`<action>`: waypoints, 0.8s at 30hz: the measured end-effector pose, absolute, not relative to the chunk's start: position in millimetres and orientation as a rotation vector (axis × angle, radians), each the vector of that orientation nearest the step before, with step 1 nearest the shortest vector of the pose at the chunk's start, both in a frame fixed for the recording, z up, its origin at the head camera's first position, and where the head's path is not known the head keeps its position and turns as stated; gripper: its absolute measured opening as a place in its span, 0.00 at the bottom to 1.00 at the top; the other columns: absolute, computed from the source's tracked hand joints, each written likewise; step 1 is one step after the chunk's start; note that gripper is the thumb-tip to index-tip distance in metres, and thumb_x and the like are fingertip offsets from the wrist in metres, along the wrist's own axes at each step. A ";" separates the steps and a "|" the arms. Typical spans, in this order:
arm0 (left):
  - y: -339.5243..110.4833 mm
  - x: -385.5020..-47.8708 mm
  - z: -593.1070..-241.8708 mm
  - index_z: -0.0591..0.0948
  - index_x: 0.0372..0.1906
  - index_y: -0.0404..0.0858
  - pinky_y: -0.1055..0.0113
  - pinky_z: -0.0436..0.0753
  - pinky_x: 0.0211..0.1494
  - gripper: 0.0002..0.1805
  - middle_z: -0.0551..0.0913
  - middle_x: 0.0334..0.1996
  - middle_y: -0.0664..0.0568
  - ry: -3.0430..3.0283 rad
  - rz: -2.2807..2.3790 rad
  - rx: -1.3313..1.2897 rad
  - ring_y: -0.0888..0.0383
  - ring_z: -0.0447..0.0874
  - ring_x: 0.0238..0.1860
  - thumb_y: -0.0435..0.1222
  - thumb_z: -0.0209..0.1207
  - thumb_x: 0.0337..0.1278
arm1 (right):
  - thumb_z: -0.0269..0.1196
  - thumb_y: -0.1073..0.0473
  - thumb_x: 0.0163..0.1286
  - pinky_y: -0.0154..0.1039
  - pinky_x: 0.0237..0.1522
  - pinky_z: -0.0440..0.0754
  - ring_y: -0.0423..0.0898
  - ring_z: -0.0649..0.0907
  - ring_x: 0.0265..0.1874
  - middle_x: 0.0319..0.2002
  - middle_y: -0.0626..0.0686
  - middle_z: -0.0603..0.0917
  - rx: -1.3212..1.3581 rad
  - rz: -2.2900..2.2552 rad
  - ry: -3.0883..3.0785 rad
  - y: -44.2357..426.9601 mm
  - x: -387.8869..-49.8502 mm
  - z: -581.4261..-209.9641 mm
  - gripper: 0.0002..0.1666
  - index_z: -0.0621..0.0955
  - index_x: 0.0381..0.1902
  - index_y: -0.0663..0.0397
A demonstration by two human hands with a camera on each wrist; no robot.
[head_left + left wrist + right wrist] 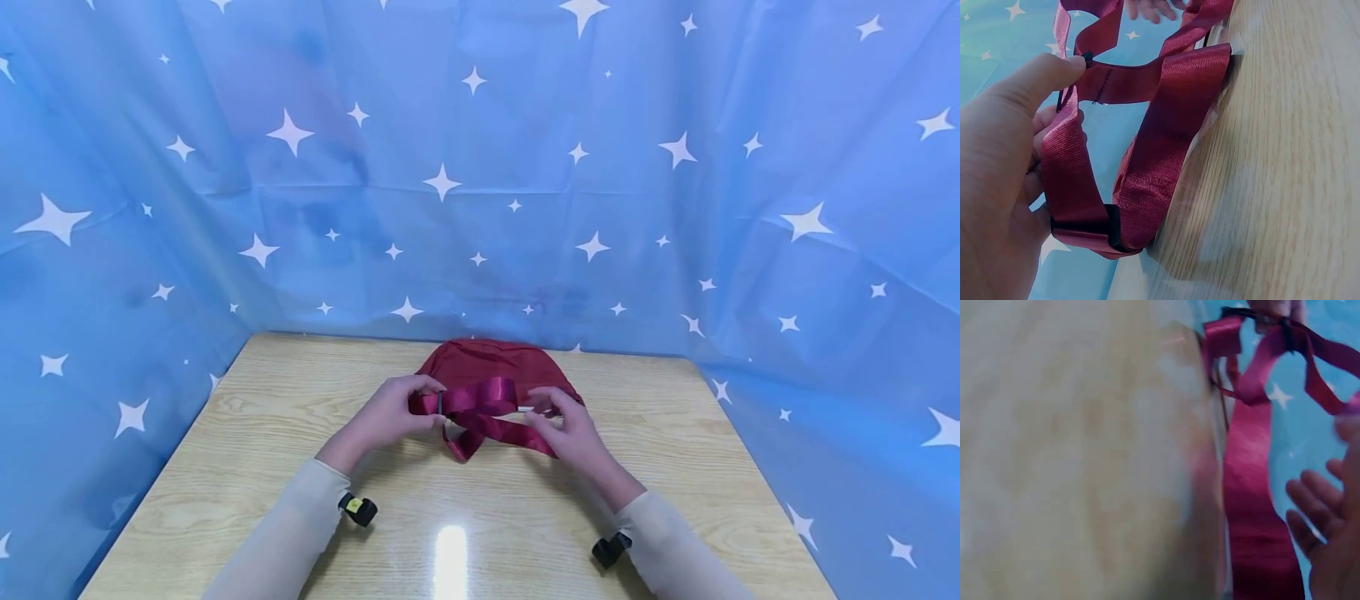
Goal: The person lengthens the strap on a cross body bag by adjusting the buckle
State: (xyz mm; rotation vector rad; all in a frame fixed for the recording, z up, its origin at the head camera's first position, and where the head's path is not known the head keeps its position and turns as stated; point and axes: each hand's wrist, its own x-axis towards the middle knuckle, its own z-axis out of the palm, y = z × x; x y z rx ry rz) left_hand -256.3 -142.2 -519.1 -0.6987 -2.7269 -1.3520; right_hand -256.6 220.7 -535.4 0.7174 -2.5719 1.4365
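Note:
A dark red cloth item (487,360) lies bunched at the back of the table, its kind not clear. From it comes a shiny wine-red strap (491,396), looped and twisted in front. My left hand (393,410) pinches the strap between thumb and fingers at a small black fitting (1088,57). Lower on the strap, in the left wrist view, sits a black slider buckle (1113,225). My right hand (566,429) is beside the strap's right end, fingers spread and loosely bent in the right wrist view. Whether its blurred thumb touches the strap is unclear.
The light wooden table (637,467) ends at the back against a blue curtain (525,275) with white stars, which also hangs at both sides. Black wrist cameras (360,508) sit on both sleeves. A bright reflection shows near the table's front.

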 end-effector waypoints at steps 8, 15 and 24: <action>-141.4 -256.1 -518.6 0.88 0.60 0.49 0.56 0.84 0.53 0.23 0.87 0.43 0.63 -2.731 -1.352 -0.697 0.58 0.84 0.45 0.44 0.81 0.61 | 0.78 0.61 0.72 0.48 0.49 0.89 0.48 0.89 0.45 0.46 0.50 0.89 0.845 1.120 -2.612 207.9 -252.6 -545.5 0.18 0.87 0.56 0.53; -141.9 -256.3 -518.4 0.88 0.60 0.49 0.56 0.84 0.54 0.23 0.87 0.43 0.63 -2.732 -1.374 -0.692 0.59 0.84 0.46 0.42 0.80 0.62 | 0.78 0.62 0.72 0.40 0.41 0.85 0.38 0.83 0.35 0.40 0.43 0.89 0.908 1.081 -2.644 204.4 -252.8 -550.1 0.16 0.91 0.56 0.53; -145.2 -257.8 -517.8 0.88 0.59 0.50 0.56 0.84 0.53 0.22 0.86 0.42 0.62 -2.724 -1.360 -0.690 0.57 0.84 0.44 0.41 0.81 0.61 | 0.75 0.62 0.74 0.49 0.61 0.87 0.48 0.90 0.59 0.56 0.48 0.93 0.966 1.111 -2.661 213.1 -251.2 -541.2 0.17 0.93 0.60 0.47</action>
